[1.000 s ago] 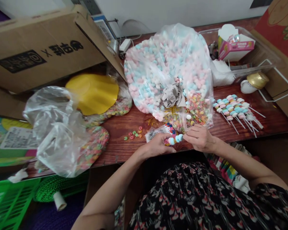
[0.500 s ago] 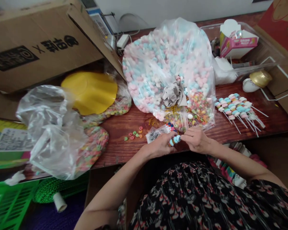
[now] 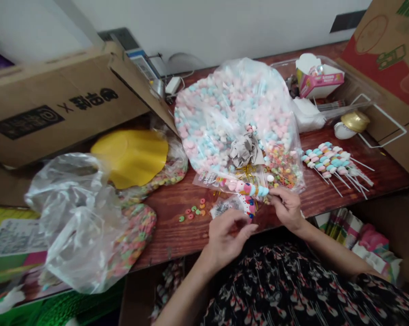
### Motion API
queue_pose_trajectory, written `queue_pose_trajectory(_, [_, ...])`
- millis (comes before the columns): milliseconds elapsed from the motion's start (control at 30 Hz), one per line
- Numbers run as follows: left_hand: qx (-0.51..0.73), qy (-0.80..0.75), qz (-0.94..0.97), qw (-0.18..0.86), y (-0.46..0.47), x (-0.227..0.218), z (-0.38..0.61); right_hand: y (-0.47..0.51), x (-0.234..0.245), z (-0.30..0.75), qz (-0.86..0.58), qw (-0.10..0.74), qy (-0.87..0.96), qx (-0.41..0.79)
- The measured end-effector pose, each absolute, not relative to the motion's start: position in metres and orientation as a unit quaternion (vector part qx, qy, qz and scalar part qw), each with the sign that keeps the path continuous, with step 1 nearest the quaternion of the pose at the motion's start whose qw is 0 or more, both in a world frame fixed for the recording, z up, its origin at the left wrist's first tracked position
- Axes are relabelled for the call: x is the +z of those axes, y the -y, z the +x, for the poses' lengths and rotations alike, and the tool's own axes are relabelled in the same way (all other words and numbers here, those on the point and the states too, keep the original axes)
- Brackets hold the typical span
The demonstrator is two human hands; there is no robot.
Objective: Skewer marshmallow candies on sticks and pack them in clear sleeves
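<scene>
Above the reddish wooden counter (image 3: 163,231), near its front edge, the person's right hand (image 3: 286,208) pinches the end of a clear cellophane sleeve (image 3: 209,179) between its fingers (image 3: 275,194). Inside the sleeve lies a pink-and-blue candy skewer (image 3: 247,188), held almost level and resting against a large clear plastic bag (image 3: 221,99) of pastel pink, blue and white candy pieces. The left hand (image 3: 228,240) hangs just below, its fingers (image 3: 245,231) loosely curved and partly open, apparently holding nothing. It is near a small printed packet (image 3: 247,204) lying on the counter.

A crumpled grey paper (image 3: 244,150) sits on the large bag, with gold twist ties (image 3: 247,171) just beneath it. Multicoloured cereal rings (image 3: 282,165) fill the bag's lower corner, and a few loose rings (image 3: 190,210) lie on the wood. To the right, finished candy skewers (image 3: 333,164) lie side by side on white sticks. Further back stands a pink-and-white box (image 3: 321,79). On the left, a yellow paper disc (image 3: 129,158) lies beside a crumpled clear bag (image 3: 71,217), beneath a flap of a cardboard carton (image 3: 55,108).
</scene>
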State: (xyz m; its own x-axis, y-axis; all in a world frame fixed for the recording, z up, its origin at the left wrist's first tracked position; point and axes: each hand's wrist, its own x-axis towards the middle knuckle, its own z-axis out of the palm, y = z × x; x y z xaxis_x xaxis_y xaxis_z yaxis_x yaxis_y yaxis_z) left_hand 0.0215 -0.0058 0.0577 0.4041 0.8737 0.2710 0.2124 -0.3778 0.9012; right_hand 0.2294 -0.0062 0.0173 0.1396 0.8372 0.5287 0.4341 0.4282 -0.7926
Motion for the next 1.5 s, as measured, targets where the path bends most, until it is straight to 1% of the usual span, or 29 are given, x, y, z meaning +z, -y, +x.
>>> queue_pose_trajectory(67, [0.465,-0.389,0.567,0.558,-0.005,0.051,0.025,0.006,0.019,0.223,-0.492,0.575,0.631,0.173])
queue_pose_trajectory(133, [0.531,-0.349,0.429,0.642,-0.021,0.051,0.031,0.006,0.018,0.215,-0.470,0.570,0.655,0.161])
queue_pose_trajectory(200, [0.581,-0.300,0.347,0.672,-0.037,0.060,0.036,0.006,0.016,0.208,-0.439,0.550,0.697,0.137])
queue_pose_trajectory(300, [0.623,-0.262,0.281,0.681,-0.050,0.076,0.042,0.006,0.015,0.203,-0.415,0.518,0.738,0.122])
queue_pose_trajectory(367, [0.640,-0.254,0.262,0.676,-0.053,0.082,0.045,0.008,0.017,0.201,-0.435,0.511,0.718,0.184])
queue_pose_trajectory(433, [0.652,-0.255,0.272,0.660,-0.054,0.080,0.048,0.011,0.019,0.198,-0.462,0.498,0.664,0.312])
queue_pose_trajectory(500, [0.655,-0.258,0.298,0.644,-0.054,0.074,0.050,0.013,0.020,0.194,-0.462,0.489,0.585,0.453])
queue_pose_trajectory(533, [0.653,-0.258,0.307,0.643,-0.054,0.071,0.050,0.013,0.020,0.193,-0.456,0.490,0.546,0.504])
queue_pose_trajectory(567, [0.645,-0.257,0.311,0.649,-0.054,0.068,0.050,0.013,0.020,0.192,-0.451,0.496,0.517,0.532])
queue_pose_trajectory(600, [0.632,-0.258,0.312,0.661,-0.054,0.065,0.049,0.013,0.020,0.193,-0.453,0.505,0.504,0.535])
queue_pose_trajectory(667, [0.595,-0.267,0.309,0.692,-0.053,0.061,0.045,0.011,0.017,0.196,-0.472,0.518,0.537,0.469])
queue_pose_trajectory(800, [0.558,-0.302,0.277,0.721,-0.051,0.057,0.039,0.004,0.008,0.209,-0.472,0.517,0.689,0.187])
queue_pose_trajectory(867, [0.560,-0.311,0.247,0.727,-0.052,0.054,0.040,0.001,0.002,0.212,-0.459,0.501,0.729,0.081])
queue_pose_trajectory(933, [0.563,-0.318,0.224,0.729,-0.053,0.052,0.043,0.000,-0.001,0.210,-0.455,0.472,0.755,0.031])
queue_pose_trajectory(1033, [0.589,-0.331,0.207,0.707,-0.055,0.050,0.048,0.003,-0.002,0.201,-0.450,0.447,0.773,0.020])
queue_pose_trajectory(1133, [0.610,-0.343,0.219,0.680,-0.056,0.050,0.051,0.008,0.001,0.193,-0.432,0.472,0.763,0.094])
queue_pose_trajectory(1233, [0.594,-0.342,0.259,0.681,-0.054,0.049,0.050,0.008,0.006,0.188,-0.442,0.495,0.706,0.247])
queue_pose_trajectory(1333, [0.569,-0.343,0.299,0.685,-0.048,0.047,0.051,0.005,0.011,0.183,-0.473,0.496,0.618,0.384])
queue_pose_trajectory(1500, [0.554,-0.351,0.307,0.689,-0.040,0.039,0.054,-0.001,0.014,0.169,-0.452,0.522,0.518,0.505])
